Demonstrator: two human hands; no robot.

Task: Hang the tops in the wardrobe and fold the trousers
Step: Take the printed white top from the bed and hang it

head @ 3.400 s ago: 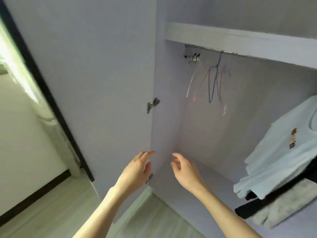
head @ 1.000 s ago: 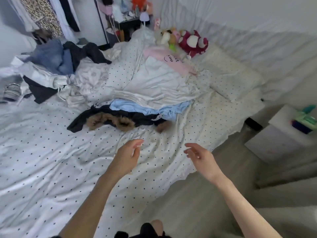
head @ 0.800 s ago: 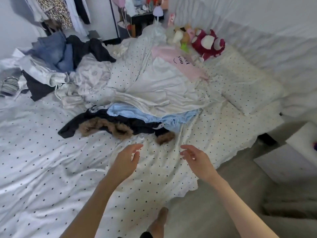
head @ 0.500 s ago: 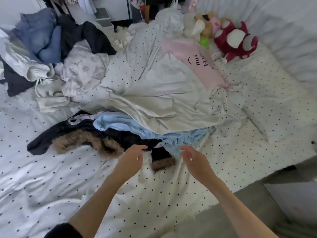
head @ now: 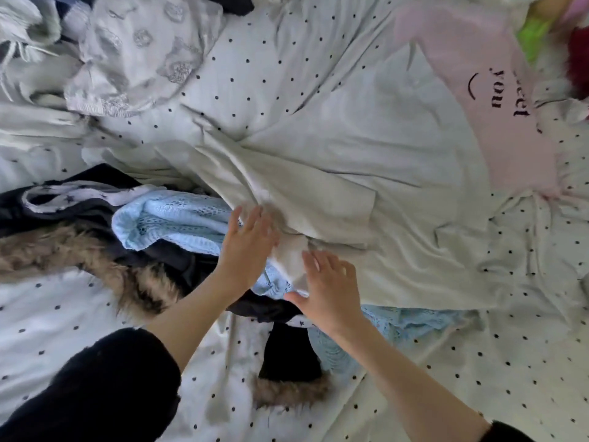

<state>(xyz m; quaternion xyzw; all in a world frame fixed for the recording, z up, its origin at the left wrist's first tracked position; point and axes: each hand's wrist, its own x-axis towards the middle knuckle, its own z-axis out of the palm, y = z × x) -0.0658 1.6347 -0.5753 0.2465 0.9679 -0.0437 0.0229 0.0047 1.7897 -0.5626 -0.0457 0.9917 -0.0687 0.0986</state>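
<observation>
A bed fills my whole view, covered by a white sheet with small black dots (head: pixel 478 371), and clothes lie heaped across the upper and left parts of it. A pale grey-white garment (head: pixel 334 148) spreads wide over the middle, its lower edge folding down toward me. Under that edge lies a light blue knitted top (head: pixel 178 218), bunched at the left and showing again as a strip at the right below the pale cloth. Beneath the blue knit is a dark coat with brown fur trim (head: pixel 63 250); one fur cuff sticks out near the bottom, just beside my right forearm. My left hand (head: pixel 247 247) has its fingers spread and straight, lying on the blue knit with the fingertips at the fold of the pale garment. My right hand (head: pixel 330 288) is also spread flat, palm down, touching the pale garment's lower edge just right of my left hand; neither hand pinches anything that I can see. At the upper right a pink top with dark lettering (head: pixel 497 90) lies partly over the pale cloth. At the upper left sits a grey patterned garment (head: pixel 134 49), crumpled against other light clothing. The bare sheet is open at the lower right and lower left, near my dark sleeves. The wardrobe is out of view.
</observation>
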